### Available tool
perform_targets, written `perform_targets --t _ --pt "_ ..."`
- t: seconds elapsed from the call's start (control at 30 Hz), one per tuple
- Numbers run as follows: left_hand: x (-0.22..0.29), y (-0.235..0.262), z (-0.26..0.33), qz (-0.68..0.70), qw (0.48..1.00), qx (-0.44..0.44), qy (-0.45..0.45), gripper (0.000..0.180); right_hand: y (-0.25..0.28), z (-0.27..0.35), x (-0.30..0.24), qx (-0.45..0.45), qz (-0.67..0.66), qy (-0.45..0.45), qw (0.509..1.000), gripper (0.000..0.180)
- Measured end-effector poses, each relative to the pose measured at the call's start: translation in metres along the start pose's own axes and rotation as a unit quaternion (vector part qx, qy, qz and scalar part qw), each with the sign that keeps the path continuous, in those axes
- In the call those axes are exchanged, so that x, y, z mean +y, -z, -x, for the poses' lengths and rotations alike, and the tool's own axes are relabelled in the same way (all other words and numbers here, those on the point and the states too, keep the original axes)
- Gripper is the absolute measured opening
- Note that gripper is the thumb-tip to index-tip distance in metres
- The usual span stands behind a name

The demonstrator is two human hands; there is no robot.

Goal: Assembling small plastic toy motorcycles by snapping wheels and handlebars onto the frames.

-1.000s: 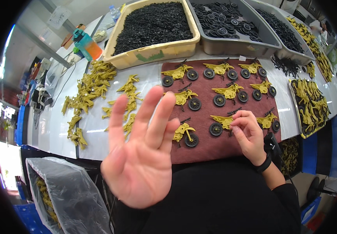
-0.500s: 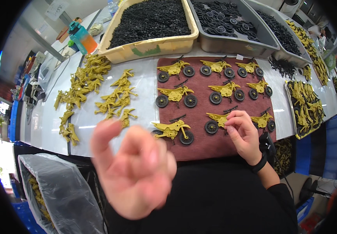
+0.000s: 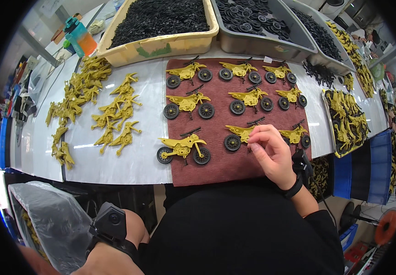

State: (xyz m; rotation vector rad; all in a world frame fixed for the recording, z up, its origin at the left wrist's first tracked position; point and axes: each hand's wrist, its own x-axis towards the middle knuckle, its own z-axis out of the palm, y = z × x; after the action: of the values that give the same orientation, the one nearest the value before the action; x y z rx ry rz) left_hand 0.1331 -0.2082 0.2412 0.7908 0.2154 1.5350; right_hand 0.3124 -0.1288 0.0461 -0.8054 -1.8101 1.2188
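My right hand (image 3: 271, 153) rests on a maroon mat (image 3: 216, 170), its fingers pinched on a yellow toy motorcycle (image 3: 239, 134) with a black front wheel, in the mat's near row. Several more yellow motorcycles with black wheels lie in rows on the mat, one (image 3: 182, 147) just to the left of my hand. My left hand (image 3: 104, 262) sits low at the picture's bottom edge, a black device strapped to its wrist. Its fingers are out of view.
Loose yellow motorcycle frames (image 3: 115, 119) are spread over the white table to the left. At the back stand a beige bin (image 3: 161, 45) of black parts and a grey bin (image 3: 262, 45) of black wheels. A tray (image 3: 344, 123) of yellow parts is on the right, a clear plastic bag (image 3: 46, 220) at lower left.
My left hand was raised open in front of the camera, then curled, and has dropped to the bottom edge. My right hand stayed on the motorcycle.
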Motion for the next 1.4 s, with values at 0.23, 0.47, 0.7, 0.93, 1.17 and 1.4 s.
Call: perform_targets --t 0.23,0.47,0.7,0.93,1.17,1.4 --pt "0.018 0.023 0.016 -0.019 0.993 -0.117 0.027 0.048 0.004 0.002 0.005 0.01 0.007 -0.015 1.0 0.013" --pt "0.06 0.053 0.075 -0.052 0.97 -0.236 0.035 0.047 0.002 0.003 0.002 0.002 -0.013 -0.01 1.0 0.014" --pt "0.073 0.052 0.085 -0.035 0.953 -0.282 0.107 0.05 0.001 -0.001 0.004 -0.007 0.014 0.001 1.0 0.013" --pt "0.077 0.052 0.114 0.178 0.954 -0.105 0.219 0.055 0.0 0.002 0.005 0.006 -0.002 -0.007 1.0 0.013" --pt "0.077 0.069 0.123 0.231 0.942 -0.149 0.192 0.052 0.004 0.008 0.003 0.034 -0.033 -0.027 0.999 0.013" --pt "0.077 0.082 0.087 0.274 0.911 -0.233 0.202 0.056 0.001 0.0 0.002 0.013 0.018 -0.001 1.0 0.013"
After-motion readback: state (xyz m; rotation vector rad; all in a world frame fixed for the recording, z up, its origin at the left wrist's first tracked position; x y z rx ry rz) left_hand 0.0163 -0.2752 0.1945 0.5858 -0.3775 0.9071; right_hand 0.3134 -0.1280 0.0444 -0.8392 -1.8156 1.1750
